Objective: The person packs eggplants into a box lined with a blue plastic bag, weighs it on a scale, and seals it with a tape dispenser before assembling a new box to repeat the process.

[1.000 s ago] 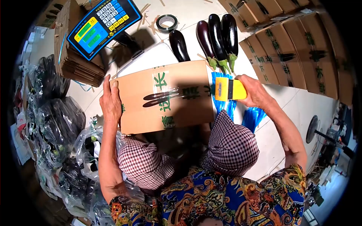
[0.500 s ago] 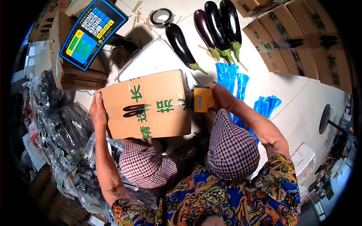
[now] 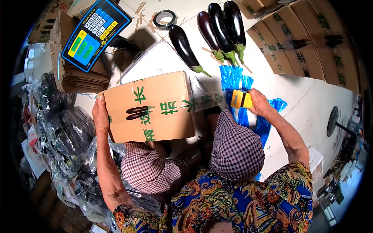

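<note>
A cardboard box with green printing and an eggplant picture rests across my knees and the edge of the white scale platform. My left hand grips the box's left side, thumb over the top edge. In my right hand is a yellow tape dispenser, held off to the right of the box. A strip of clear tape with green print stretches taut from the box's right edge to the dispenser.
Eggplants lie on the tiled floor ahead, near a tape roll. The scale's display stands front left beside stacked flat cartons. Blue plastic strips lie right, printed boxes farther right, bagged produce left.
My right hand has moved right with the tape dispenser, away from the box, drawing out a length of tape. My left hand and the box stay nearly in place.
</note>
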`<act>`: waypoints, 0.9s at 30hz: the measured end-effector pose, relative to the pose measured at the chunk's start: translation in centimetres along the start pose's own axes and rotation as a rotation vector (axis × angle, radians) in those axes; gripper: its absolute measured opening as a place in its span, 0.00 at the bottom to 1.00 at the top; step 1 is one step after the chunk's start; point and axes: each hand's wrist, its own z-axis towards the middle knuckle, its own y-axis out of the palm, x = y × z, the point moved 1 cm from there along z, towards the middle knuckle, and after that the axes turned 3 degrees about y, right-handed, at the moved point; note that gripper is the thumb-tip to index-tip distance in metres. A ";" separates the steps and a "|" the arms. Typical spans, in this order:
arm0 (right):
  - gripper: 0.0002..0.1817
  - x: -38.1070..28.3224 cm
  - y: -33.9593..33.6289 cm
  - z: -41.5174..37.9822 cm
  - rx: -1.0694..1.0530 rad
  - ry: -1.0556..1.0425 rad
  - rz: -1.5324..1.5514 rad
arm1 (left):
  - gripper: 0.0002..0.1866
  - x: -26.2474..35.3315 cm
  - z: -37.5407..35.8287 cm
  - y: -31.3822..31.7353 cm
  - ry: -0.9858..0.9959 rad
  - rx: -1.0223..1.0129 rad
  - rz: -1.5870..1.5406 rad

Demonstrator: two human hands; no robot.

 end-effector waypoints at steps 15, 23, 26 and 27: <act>0.06 -15.1 3.7 14.7 -0.118 -0.169 -0.650 | 0.30 -0.1 -0.8 0.6 -0.085 -0.033 -0.193; 0.20 -1.7 1.2 10.6 -0.388 0.694 1.112 | 0.32 -1.9 -0.5 0.9 -0.148 -0.080 -0.347; 0.13 -1.0 2.5 10.7 -0.233 0.849 1.859 | 0.36 -1.9 -0.5 0.6 -0.147 -0.081 -0.380; 0.15 -0.5 4.4 11.3 -0.193 0.813 1.891 | 0.35 -2.1 -0.3 0.5 -0.147 -0.069 -0.382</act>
